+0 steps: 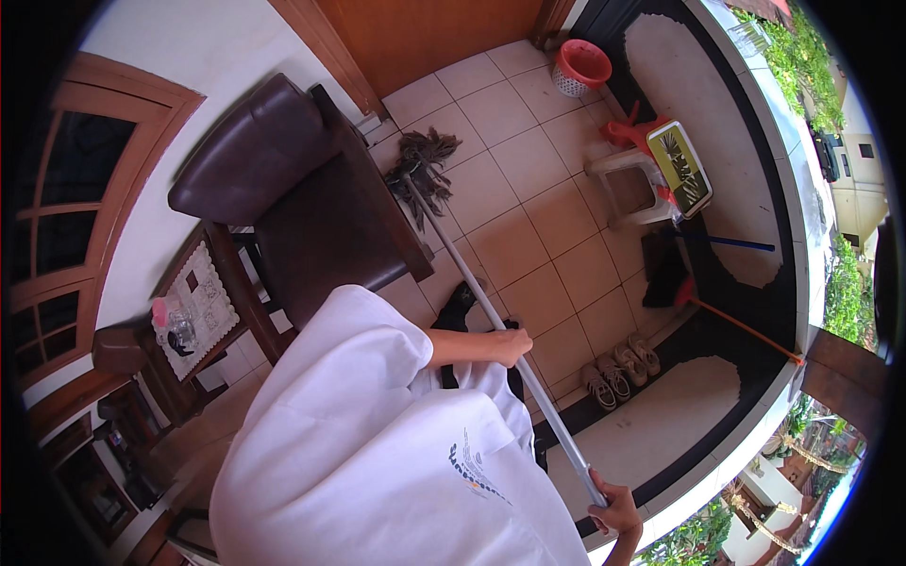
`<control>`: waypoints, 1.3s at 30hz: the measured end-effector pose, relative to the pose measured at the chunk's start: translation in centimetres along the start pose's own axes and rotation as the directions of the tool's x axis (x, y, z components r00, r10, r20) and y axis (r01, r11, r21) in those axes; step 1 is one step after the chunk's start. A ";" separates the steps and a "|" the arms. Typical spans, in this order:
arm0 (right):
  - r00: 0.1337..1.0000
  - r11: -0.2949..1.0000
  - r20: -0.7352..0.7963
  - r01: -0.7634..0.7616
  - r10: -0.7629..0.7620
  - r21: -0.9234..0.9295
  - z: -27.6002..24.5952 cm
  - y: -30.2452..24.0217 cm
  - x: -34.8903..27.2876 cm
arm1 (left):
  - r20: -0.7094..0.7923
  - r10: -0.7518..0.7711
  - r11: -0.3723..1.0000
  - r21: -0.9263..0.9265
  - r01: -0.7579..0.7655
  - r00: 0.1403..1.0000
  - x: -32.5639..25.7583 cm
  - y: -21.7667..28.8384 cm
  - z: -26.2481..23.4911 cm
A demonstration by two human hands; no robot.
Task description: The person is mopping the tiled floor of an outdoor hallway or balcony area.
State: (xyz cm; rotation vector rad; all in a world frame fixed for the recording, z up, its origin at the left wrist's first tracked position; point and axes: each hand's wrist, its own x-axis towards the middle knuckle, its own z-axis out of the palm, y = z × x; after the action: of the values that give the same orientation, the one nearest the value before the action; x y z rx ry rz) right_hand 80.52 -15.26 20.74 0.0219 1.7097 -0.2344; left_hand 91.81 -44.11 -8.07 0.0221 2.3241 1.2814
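Note:
A mop with a long silver handle (462, 269) slants across the view. Its grey-brown string head (429, 160) rests on the tiles beside the armchair, below the wooden door. My left hand (512, 345) is closed around the middle of the handle, its arm coming out of a white sleeve. Near the handle's upper end, at the lower right, my right hand (615, 509) grips it with curled fingers. The handle passes over one of my feet in dark footwear.
A dark brown armchair (321, 212) and a side table with a lace cloth (203, 307) stand left. Along the right wall are a red and white basket (580, 68), a white stool (628, 189), a dustpan (663, 271), an orange-handled broom (746, 328) and several shoes (618, 373).

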 end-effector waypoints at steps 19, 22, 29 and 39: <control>0.998 0.948 -0.068 -0.008 -0.014 -0.317 -6.5 8.4 -11.7 | 0.116 0.161 0.949 -0.292 -0.122 0.980 2.2 12.6 3.3; 0.982 0.950 0.045 -0.165 0.183 -0.264 -6.9 7.6 -12.6 | 0.240 0.198 0.966 -0.215 -0.146 0.950 2.3 14.4 2.3; 0.999 0.999 -0.035 0.000 0.002 0.038 -0.8 2.0 -3.7 | 0.034 -0.099 0.995 -0.030 0.100 0.995 0.0 6.1 -1.4; 0.978 0.971 -0.069 0.187 -0.199 -0.150 5.7 -7.1 4.0 | -0.290 -0.462 0.834 0.179 0.521 0.838 -1.8 -2.8 -2.3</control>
State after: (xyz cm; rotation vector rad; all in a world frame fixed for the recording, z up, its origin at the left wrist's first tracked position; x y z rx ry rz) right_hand 84.43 -23.69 17.05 -0.2449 1.8096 -0.2579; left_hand 92.97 -47.95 -8.56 -0.6459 2.4449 0.7535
